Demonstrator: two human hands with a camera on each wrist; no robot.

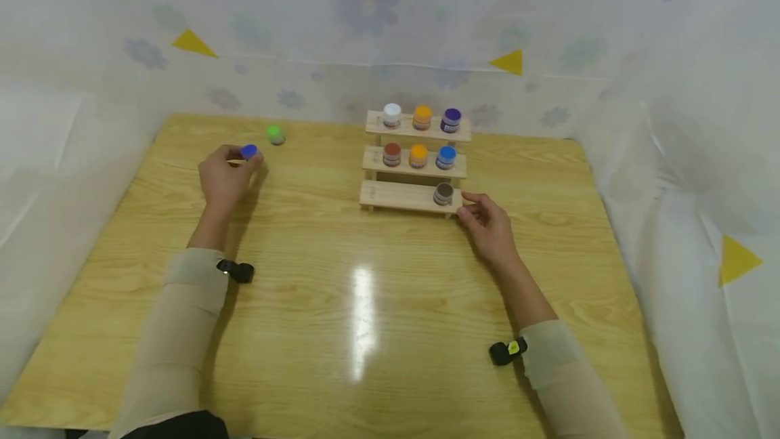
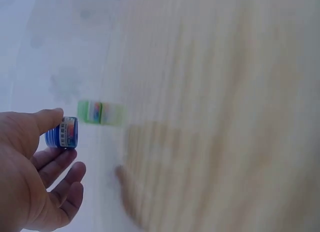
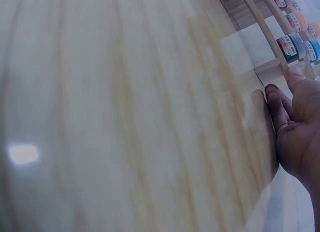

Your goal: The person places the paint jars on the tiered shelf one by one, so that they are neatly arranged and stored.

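My left hand pinches a small blue paint jar between thumb and fingers, near the table's far left. Just beyond it, a green paint jar stands on the table; it appears blurred in the left wrist view. A three-step wooden rack stands at the back, right of centre. The right hand holds the right end of its lowest step with thumb and fingers. Beside those fingers, a dark paint jar sits on that step, with its label showing in the right wrist view.
The rack's middle step bears a brown jar, an orange-yellow jar and a blue-lidded jar. On the top step are a white jar, an orange jar and a purple jar. White sheeting hangs behind the wooden table.
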